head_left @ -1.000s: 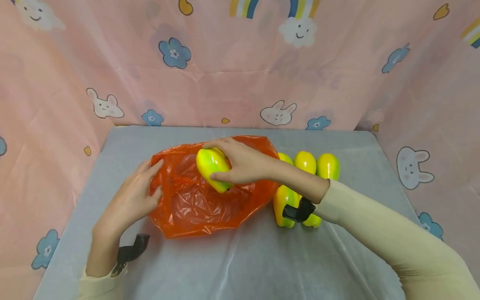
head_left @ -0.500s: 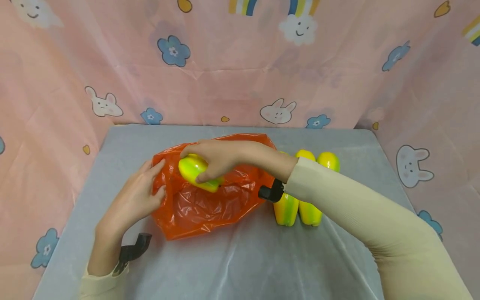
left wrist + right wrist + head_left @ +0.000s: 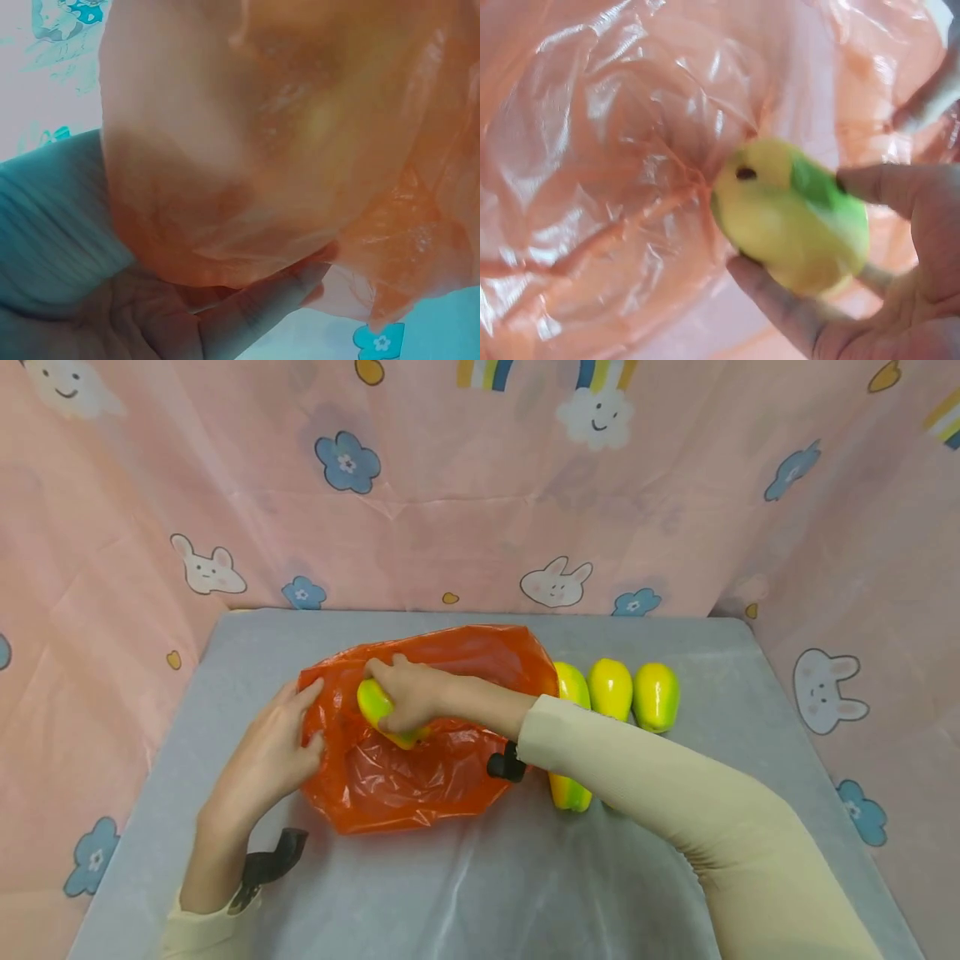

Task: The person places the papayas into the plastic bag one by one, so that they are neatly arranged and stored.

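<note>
An orange-red plastic bag (image 3: 420,814) lies with its mouth wide apart on the grey table. My left hand (image 3: 266,756) grips the bag's left rim; in the left wrist view the thin plastic (image 3: 225,187) hides part of that hand. Inside the mouth, my right hand (image 3: 411,695) holds a glossy yellow-green papaya (image 3: 372,703). The right wrist view shows thumb and fingers around this papaya (image 3: 787,217), its dark stem spot towards the crumpled plastic. Just right of the bag more papayas stand in rows, such as one (image 3: 656,697) at the far right. My right forearm covers some of them.
A grey cloth-covered table (image 3: 450,893) stretches under everything. Pink patterned curtains (image 3: 420,543) close off the back and both sides. A black wrist mount (image 3: 506,763) on my right arm hangs over the bag's right rim.
My right hand has carried the papaya leftward and deeper into the bag, its forearm sweeping left across the row. My left hand stays at the bag's rim.
</note>
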A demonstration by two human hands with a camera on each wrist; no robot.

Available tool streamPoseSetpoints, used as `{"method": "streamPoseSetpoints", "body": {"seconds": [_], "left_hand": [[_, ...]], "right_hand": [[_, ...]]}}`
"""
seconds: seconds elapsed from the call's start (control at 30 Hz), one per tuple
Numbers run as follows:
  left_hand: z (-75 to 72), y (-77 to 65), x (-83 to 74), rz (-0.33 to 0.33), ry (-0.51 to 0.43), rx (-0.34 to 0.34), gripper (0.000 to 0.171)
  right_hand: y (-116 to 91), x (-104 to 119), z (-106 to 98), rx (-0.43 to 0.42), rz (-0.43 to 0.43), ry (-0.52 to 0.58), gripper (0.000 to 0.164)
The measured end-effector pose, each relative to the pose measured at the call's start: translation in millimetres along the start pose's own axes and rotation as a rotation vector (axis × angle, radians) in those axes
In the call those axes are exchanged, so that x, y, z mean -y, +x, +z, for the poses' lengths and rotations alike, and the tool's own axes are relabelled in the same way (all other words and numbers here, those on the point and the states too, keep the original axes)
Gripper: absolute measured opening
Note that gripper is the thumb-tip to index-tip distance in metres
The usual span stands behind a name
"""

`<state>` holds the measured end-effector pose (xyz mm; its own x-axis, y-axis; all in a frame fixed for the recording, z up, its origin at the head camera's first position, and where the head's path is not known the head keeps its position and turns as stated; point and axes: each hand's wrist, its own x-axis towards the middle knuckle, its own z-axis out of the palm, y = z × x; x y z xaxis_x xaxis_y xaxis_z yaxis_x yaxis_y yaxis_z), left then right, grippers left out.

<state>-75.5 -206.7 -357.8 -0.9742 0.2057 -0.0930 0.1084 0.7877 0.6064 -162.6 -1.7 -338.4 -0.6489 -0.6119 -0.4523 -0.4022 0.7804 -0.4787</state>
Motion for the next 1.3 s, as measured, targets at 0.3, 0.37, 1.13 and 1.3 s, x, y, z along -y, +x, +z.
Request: {"method": "streamPoseSetpoints", "body": {"seconds": [0.3, 0.37, 1.13, 1.3], "left_hand": [[-0.5, -0.3, -2.4, -0.002, -0.012, 0.001, 0.075], [0.2, 0.0, -2.8, 0.003, -0.012, 0.000, 0.075], [3.6, -0.7, -4.9, 0.037, 0.009, -0.001, 0.073], [3.7, 0.7, -3.6, 0.029, 0.012, 0.004, 0.072]], "right_hand": [[19, -7, 12, -0.193, 0.054, 0.155, 0.072], [23, -8, 16, -0.214, 0.068, 0.181, 0.073], [63, -22, 51, -0.314, 0.088, 0.326, 0.077], [61, -23, 53, -0.313, 0.089, 0.340, 0.078]]}}
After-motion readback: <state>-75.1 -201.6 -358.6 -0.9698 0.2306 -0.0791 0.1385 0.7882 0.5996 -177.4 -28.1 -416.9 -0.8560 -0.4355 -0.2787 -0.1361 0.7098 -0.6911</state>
